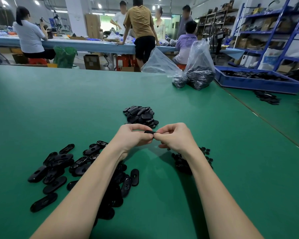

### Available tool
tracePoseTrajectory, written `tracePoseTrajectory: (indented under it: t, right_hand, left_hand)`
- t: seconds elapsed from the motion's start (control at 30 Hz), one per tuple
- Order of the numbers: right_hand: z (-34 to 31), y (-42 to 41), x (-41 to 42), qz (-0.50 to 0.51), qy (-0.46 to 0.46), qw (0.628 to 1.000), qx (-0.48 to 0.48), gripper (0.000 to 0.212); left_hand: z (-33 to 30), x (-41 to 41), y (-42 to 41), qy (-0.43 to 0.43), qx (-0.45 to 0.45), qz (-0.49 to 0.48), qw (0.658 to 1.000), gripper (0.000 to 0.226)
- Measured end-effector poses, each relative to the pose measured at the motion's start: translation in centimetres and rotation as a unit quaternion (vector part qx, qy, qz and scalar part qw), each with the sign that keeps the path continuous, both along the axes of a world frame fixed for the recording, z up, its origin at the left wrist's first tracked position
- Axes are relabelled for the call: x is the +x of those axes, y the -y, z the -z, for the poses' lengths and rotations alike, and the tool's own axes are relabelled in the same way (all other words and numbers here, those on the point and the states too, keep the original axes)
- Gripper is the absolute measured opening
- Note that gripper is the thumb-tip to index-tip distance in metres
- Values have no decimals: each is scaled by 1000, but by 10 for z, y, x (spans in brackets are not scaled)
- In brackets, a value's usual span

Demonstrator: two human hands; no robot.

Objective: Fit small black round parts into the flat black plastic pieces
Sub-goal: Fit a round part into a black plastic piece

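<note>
Both hands meet above the green table [214, 169] and pinch one flat black plastic piece [149, 132] between them. My left hand [133, 135] holds its left end with curled fingers, and my right hand [174, 137] pinches its right end. Whether a round part sits in the piece is hidden by the fingers. A loose heap of flat black oval pieces [59, 168] lies under and left of my left forearm. Small black round parts [181, 161] lie in a pile under my right wrist. Beyond the hands sits another pile of oval pieces [141, 114].
Two clear plastic bags [197, 73] of black parts stand at the back right of the table. A blue crate [255, 81] of black pieces sits on the neighbouring table to the right. Several people stand and sit at a bench in the background.
</note>
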State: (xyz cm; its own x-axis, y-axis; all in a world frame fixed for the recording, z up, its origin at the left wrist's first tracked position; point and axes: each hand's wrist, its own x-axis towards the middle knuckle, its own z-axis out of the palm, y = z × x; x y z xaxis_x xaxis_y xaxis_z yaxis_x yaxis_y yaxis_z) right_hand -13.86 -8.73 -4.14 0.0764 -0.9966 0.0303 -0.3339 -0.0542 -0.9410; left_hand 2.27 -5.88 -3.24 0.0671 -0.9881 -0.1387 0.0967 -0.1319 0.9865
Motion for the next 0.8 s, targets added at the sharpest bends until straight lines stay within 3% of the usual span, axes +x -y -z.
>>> tracePoseTrajectory:
  t: [0.4,0.8]
  right_hand:
    - [-1,-1,-1,6,18,1000,18,7]
    - [1,-1,0,26,23,999,20,7]
  left_hand:
    - [4,-1,1,-59,5,12,998,16]
    - [6,-5,1,17,-29,-5,999,16]
